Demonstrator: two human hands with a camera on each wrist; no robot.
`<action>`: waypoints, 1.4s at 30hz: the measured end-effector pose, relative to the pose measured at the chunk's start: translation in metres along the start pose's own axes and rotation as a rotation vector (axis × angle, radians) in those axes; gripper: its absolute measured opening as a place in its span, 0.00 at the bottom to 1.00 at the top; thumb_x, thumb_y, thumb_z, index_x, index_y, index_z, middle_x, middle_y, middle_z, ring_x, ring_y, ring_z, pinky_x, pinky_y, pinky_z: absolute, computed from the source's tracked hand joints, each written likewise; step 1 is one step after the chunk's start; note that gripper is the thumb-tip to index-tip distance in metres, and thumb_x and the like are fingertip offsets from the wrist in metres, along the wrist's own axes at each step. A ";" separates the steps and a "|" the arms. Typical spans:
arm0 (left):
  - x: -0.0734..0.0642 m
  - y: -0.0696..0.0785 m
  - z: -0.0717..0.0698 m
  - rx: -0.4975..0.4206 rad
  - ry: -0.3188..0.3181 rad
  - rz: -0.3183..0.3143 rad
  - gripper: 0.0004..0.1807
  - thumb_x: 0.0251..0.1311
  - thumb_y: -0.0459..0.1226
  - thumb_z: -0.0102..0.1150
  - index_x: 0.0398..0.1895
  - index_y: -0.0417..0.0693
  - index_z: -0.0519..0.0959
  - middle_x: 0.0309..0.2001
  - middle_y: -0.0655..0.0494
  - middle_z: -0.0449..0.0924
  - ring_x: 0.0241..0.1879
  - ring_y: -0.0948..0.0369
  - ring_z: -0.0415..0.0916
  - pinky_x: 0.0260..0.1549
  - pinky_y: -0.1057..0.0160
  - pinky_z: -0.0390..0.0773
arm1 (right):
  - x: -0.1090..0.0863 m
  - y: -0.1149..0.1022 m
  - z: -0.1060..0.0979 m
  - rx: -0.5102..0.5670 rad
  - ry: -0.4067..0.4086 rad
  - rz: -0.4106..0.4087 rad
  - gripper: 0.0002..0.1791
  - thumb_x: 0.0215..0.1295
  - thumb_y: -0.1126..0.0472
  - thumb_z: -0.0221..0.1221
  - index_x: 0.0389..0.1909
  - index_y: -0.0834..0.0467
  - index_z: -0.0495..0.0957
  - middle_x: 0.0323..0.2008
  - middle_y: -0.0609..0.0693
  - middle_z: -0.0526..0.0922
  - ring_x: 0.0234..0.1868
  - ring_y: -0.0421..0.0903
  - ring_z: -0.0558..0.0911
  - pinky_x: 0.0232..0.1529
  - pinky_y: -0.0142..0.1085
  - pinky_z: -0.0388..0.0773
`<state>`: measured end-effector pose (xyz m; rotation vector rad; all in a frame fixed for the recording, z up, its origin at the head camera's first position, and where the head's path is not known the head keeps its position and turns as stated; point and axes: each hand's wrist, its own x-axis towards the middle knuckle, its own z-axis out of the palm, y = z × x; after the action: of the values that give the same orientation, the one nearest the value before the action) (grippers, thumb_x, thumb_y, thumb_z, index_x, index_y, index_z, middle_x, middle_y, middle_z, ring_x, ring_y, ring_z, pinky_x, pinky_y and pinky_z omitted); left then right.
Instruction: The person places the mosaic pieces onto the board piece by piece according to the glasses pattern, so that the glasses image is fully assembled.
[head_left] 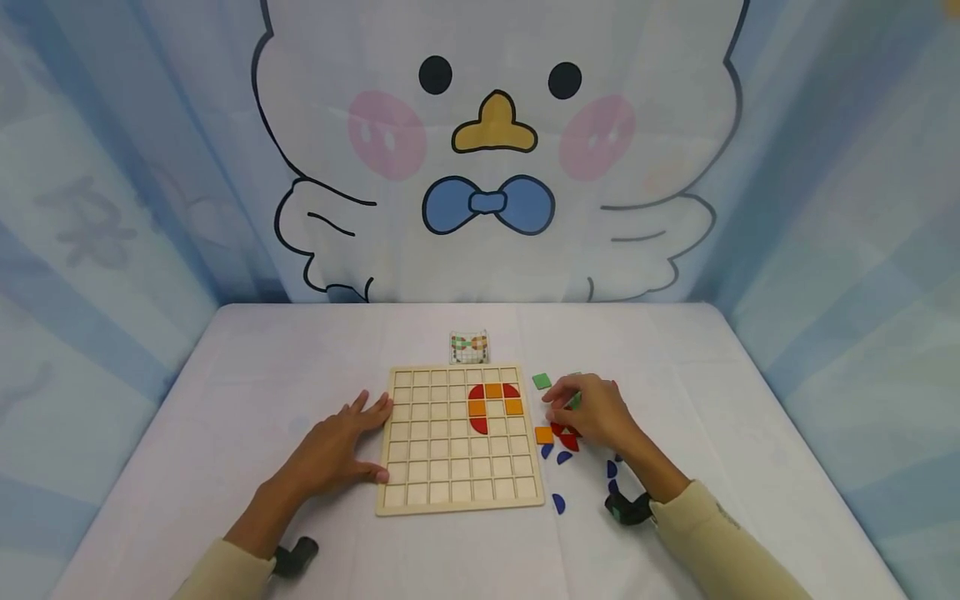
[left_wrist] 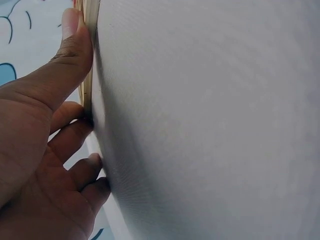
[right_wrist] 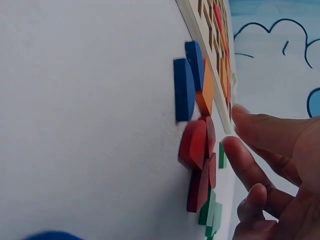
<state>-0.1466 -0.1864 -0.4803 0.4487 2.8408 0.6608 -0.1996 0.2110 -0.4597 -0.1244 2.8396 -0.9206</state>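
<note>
A wooden grid board point(head_left: 439, 507) lies flat on the table, with several red and orange pieces in its upper right squares. Along its left edge rests my left hand point(head_left: 333, 446), fingers spread and thumb touching the rim; the left wrist view shows this thumb point(left_wrist: 70, 60) against the board's side. My right hand point(head_left: 592, 410) hovers just right of the board over loose pieces. In the right wrist view its thumb and forefinger point(right_wrist: 245, 157) are slightly apart, with nothing visible between them. Below are red pieces point(right_wrist: 192, 145), an orange square point(head_left: 543, 435) and green pieces point(right_wrist: 212, 212), partly hidden from the head view.
A small pattern card point(head_left: 468, 347) lies behind the board. Several blue half-round pieces point(head_left: 558, 503) are scattered right of the board, some near the right wrist. A green square point(head_left: 542, 381) sits by the board's upper right corner. Printed curtains point(head_left: 487, 267) surround the table.
</note>
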 end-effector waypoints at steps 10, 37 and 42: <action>0.000 0.001 0.000 -0.003 -0.001 -0.002 0.63 0.43 0.54 0.84 0.83 0.50 0.62 0.83 0.45 0.59 0.79 0.28 0.57 0.73 0.26 0.63 | -0.016 -0.002 0.011 -0.076 -0.047 -0.021 0.09 0.57 0.60 0.79 0.35 0.48 0.88 0.28 0.44 0.80 0.32 0.42 0.77 0.35 0.34 0.73; -0.001 0.001 -0.001 0.006 0.003 -0.001 0.62 0.44 0.54 0.84 0.83 0.49 0.62 0.83 0.46 0.59 0.80 0.31 0.56 0.73 0.27 0.63 | -0.003 -0.035 0.022 0.066 -0.027 -0.119 0.11 0.60 0.59 0.78 0.28 0.46 0.84 0.27 0.43 0.82 0.32 0.45 0.74 0.33 0.35 0.69; -0.001 0.001 0.000 0.000 0.001 -0.007 0.62 0.44 0.53 0.84 0.83 0.50 0.62 0.83 0.47 0.59 0.80 0.31 0.56 0.73 0.27 0.63 | 0.002 -0.044 0.034 0.091 -0.036 -0.144 0.11 0.59 0.60 0.78 0.28 0.47 0.83 0.26 0.43 0.81 0.32 0.43 0.76 0.35 0.36 0.71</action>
<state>-0.1457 -0.1855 -0.4796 0.4389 2.8415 0.6603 -0.1941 0.1557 -0.4611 -0.3347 2.7796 -1.0625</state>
